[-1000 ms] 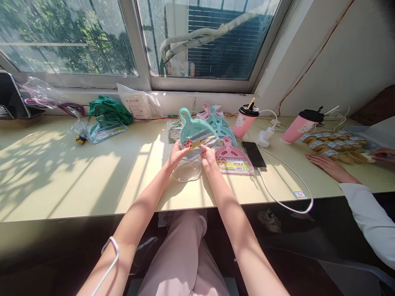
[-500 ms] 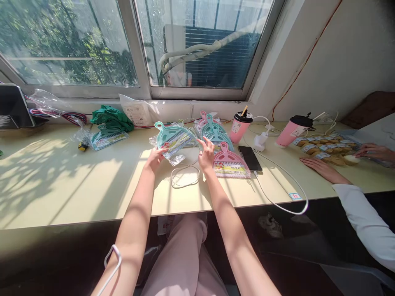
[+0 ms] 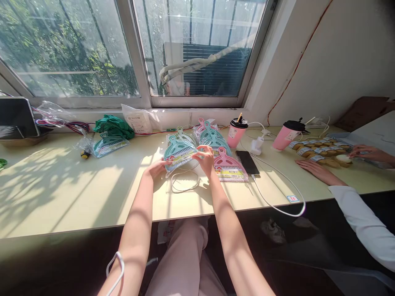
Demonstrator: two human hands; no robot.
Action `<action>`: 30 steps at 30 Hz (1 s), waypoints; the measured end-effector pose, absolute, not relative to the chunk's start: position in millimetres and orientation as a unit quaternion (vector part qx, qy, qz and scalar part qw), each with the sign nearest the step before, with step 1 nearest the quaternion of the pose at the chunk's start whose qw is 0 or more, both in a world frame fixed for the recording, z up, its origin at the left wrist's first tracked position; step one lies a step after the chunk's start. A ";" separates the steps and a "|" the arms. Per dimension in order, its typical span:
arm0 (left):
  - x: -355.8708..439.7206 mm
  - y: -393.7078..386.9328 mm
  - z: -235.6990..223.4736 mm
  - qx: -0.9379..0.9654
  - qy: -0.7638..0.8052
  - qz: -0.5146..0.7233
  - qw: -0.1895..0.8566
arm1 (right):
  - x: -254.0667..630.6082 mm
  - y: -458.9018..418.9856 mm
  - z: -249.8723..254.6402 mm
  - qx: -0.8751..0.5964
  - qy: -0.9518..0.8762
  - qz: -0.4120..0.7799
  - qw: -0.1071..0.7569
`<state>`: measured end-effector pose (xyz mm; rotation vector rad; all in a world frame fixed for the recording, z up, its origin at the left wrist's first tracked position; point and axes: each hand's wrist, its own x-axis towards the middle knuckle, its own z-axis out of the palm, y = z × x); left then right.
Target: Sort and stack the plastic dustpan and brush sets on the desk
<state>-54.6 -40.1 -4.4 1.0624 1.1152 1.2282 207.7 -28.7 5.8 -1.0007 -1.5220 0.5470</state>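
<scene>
Left of the pink dustpan-and-brush set (image 3: 230, 169), a bagged teal dustpan-and-brush set (image 3: 180, 149) sits between both hands, handle pointing away from the person. Left hand (image 3: 156, 167): fingers narrow on the bag's near corner, the side away from the pink set. Right hand (image 3: 205, 158): thumb and fingers pinch the edge facing the pink set. Likely gripped at opposite sides to keep the slippery wrap flat and square. Olive-handled set (image 3: 182, 133) left of and behind the pink set, partly covered by the teal one (can't tell if they touch). Behind the pink set, overlapped pile (image 3: 216, 142), handles away, presumably to save room. Black phone (image 3: 247, 162) just right of the pink set, cable at its near end, probably placed for charging.
</scene>
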 end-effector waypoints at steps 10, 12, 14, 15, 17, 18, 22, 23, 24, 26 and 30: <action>-41.9 -43.0 5.7 0.458 0.503 0.434 0.591 | 209.1 -24.3 0.9 -0.371 -0.516 0.406 0.657; -40.7 -43.9 6.5 0.456 0.508 0.435 0.588 | 208.3 -22.9 0.1 -0.361 -0.517 0.405 0.662; -40.3 -44.5 7.2 0.463 0.510 0.426 0.586 | 208.2 -19.8 -1.8 -0.366 -0.529 0.391 0.658; -40.7 -44.7 7.5 0.472 0.510 0.418 0.585 | 208.2 -17.8 -3.3 -0.373 -0.538 0.382 0.653; -43.1 -44.8 8.4 0.495 0.509 0.398 0.580 | 208.0 -13.7 -7.5 -0.389 -0.560 0.362 0.636; -44.9 -45.0 9.0 0.505 0.511 0.390 0.576 | 207.6 -12.1 -9.9 -0.395 -0.574 0.349 0.627; -52.8 -46.4 11.5 0.530 0.517 0.382 0.553 | 203.7 -8.1 -18.3 -0.418 -0.618 0.285 0.602; -53.8 -46.7 11.8 0.534 0.518 0.382 0.548 | 203.0 -7.4 -19.5 -0.427 -0.619 0.278 0.598; -54.2 -46.9 11.8 0.536 0.520 0.382 0.544 | 202.6 -6.7 -20.4 -0.433 -0.616 0.279 0.596; -53.3 -46.2 10.5 0.535 0.526 0.384 0.538 | 203.7 -5.0 -21.1 -0.433 -0.605 0.294 0.600; -50.0 -40.7 4.9 0.509 0.528 0.417 0.537 | 210.4 -3.5 -18.7 -0.394 -0.602 0.301 0.626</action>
